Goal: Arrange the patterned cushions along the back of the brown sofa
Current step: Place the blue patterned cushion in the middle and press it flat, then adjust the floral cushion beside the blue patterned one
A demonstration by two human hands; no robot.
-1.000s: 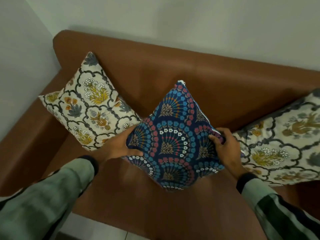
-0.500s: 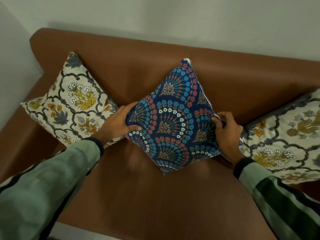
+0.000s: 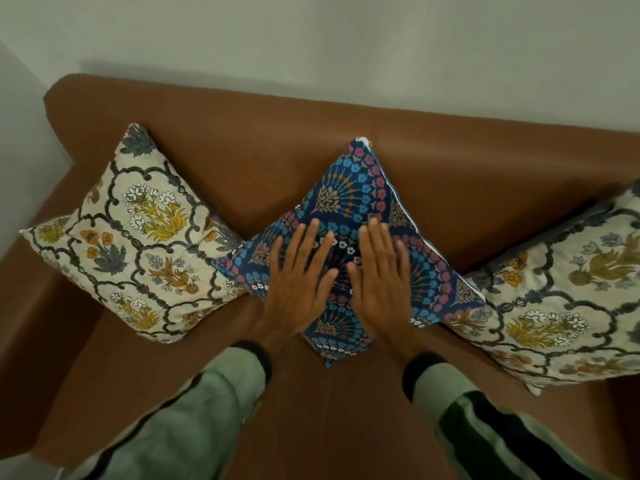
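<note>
A dark blue cushion (image 3: 360, 188) with fan patterns stands on one corner against the middle of the brown sofa's backrest (image 3: 263, 147). My left hand (image 3: 298, 282) and my right hand (image 3: 381, 282) lie flat on its front, side by side, fingers spread, gripping nothing. A cream floral cushion (image 3: 138, 237) leans on its corner at the left end of the backrest, its right corner touching the blue one. Another cream floral cushion (image 3: 561, 292) leans at the right, partly cut off by the frame edge.
The sofa's left armrest (image 3: 31, 299) borders the left cushion. A pale wall (image 3: 311, 46) rises behind the backrest. The brown seat (image 3: 329, 417) stretches in front of the cushions, and a strip of light floor shows at the lower left.
Both hands have let go of the blue cushion's side corners and now rest flat on its front. The cushion sits back against the backrest.
</note>
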